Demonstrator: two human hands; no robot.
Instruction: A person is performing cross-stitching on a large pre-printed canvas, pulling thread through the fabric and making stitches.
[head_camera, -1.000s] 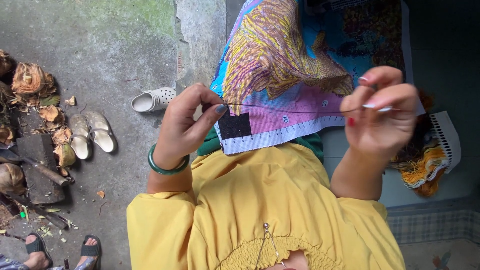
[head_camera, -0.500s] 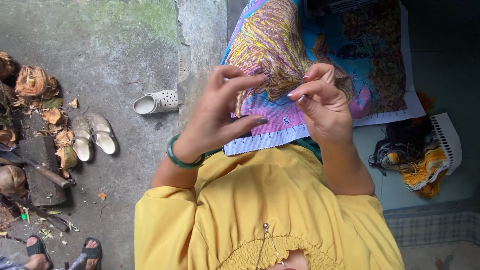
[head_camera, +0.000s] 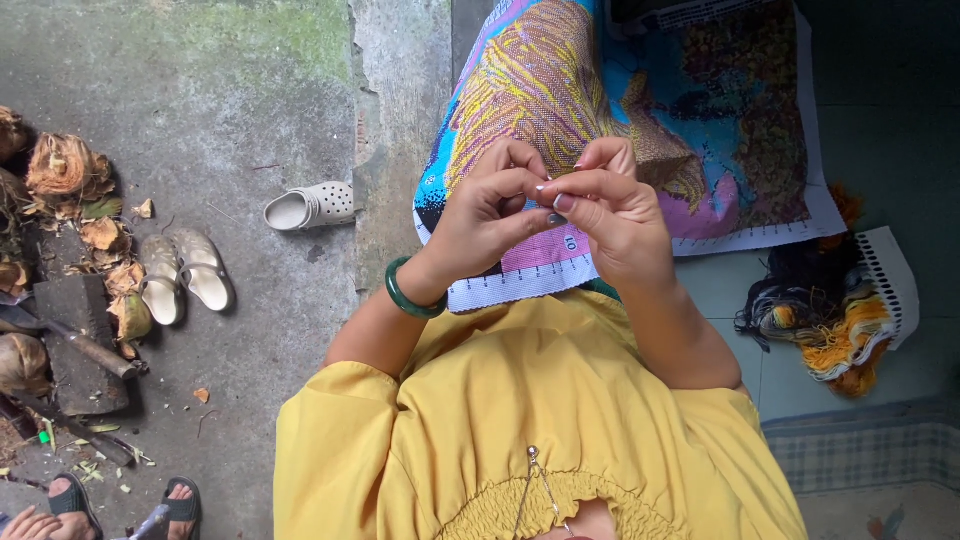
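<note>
Embroidery canvas (head_camera: 700, 130), the landmark, lies draped over the lap: soft, light, pliable, best gripped at its white ruled border. Yellow garment sits below the canvas. Thread organiser with skeins (head_camera: 850, 320) lies beside the canvas's right edge. White clog (head_camera: 310, 205) rests well left of the canvas. Left hand (head_camera: 480, 220) and right hand (head_camera: 610, 215) meet over the canvas's near half, fingertips pinched narrow on something very fine, likely thread or needle; too small to tell. Such an item probably slips easily; pinch near its end.

Needle and thread between the hands (head_camera: 545, 205) (too small to tell)
</note>
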